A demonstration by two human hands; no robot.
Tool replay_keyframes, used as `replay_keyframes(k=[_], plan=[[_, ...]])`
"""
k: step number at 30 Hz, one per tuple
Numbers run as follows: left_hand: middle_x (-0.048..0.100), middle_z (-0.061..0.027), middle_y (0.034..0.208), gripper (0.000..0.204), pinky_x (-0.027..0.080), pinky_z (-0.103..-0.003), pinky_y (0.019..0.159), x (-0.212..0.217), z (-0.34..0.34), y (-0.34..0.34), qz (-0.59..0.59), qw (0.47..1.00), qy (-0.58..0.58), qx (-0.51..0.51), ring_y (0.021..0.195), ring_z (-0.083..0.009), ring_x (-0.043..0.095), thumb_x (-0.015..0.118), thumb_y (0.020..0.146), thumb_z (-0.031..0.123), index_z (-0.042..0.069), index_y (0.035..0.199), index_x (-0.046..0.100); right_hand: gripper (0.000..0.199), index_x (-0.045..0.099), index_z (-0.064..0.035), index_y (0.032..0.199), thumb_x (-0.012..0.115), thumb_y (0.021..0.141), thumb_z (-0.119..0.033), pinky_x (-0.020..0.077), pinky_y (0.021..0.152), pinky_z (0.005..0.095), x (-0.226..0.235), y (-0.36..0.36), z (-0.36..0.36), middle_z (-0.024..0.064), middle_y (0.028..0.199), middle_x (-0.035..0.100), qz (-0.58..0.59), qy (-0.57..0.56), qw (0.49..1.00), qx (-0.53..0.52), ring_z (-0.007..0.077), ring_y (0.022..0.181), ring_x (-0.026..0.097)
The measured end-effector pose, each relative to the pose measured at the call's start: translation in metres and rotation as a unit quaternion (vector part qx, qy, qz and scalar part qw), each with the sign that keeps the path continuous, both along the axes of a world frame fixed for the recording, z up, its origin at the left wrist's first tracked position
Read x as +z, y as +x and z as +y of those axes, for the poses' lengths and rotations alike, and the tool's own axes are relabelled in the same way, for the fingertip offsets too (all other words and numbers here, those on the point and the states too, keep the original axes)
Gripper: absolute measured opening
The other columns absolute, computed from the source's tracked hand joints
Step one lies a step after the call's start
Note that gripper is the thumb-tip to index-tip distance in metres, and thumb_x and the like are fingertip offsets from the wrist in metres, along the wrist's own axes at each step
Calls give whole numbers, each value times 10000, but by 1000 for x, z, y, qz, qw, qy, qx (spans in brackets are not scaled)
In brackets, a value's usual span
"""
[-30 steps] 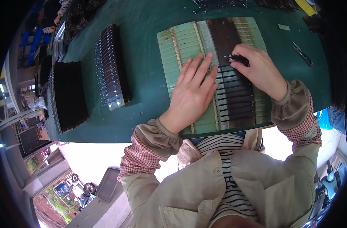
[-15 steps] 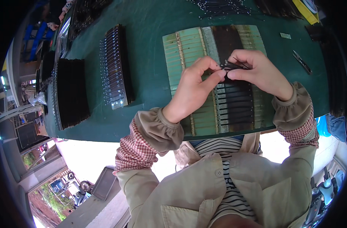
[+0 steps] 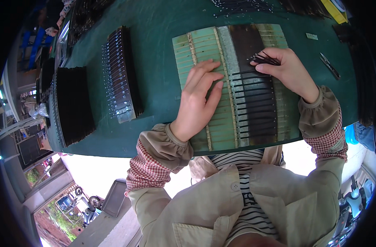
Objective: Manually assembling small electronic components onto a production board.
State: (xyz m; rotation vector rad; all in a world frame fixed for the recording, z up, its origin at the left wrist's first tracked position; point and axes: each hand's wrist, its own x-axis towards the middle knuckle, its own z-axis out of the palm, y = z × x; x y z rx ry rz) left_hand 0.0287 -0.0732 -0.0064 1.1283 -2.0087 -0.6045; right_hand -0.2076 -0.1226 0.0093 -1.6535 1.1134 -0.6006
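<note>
A slotted light-green board [image 3: 203, 45] lies on the table before me, with a dark band [image 3: 246, 39] running down its right half. Several thin black strips [image 3: 257, 111] rest side by side across that band in its nearer part. My left hand [image 3: 198, 96] is spread over the board's left part, its fingertips by the ridge left of the strips, holding nothing. Above the far end of the row, my right hand [image 3: 288, 72] pinches a small bundle of thin black wire-like pieces [image 3: 267, 59] with pale tips pointing left.
Left of the board stands a filled rack of dark strips [image 3: 124, 74], and a larger dark stack [image 3: 74, 105] beyond it. Loose dark pieces [image 3: 241, 6] lie at the far edge. Tweezers [image 3: 330, 66] and a small pale label [image 3: 311, 36] lie to the right on the green tabletop [image 3: 159, 53].
My left hand has let go of the pieces by my right fingers, moved left and spread over the board. My right hand shifted slightly and still holds the bundle.
</note>
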Motion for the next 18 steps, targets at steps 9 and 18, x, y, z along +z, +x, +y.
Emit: replay_keyframes(k=[9,18], plan=[[492,-165,1245,301,387,-410,946,1,2,-8,-85,995,-42,-32,1151,-328,468,603,791,10,8,1089,567,143,613,20,879,626,759,-55,455,655,305,-4,13,12,133,799,602,77,-148,985,-35,266,716,590],[508,-164,1229,303,399,-385,937,8,-1,-7,-80,996,-12,-46,1127,-312,493,602,817,51,15,1116,564,132,584,16,877,629,799,-81,370,547,221,18,-22,1,16,744,531,30,-36,997,-63,99,632,494]])
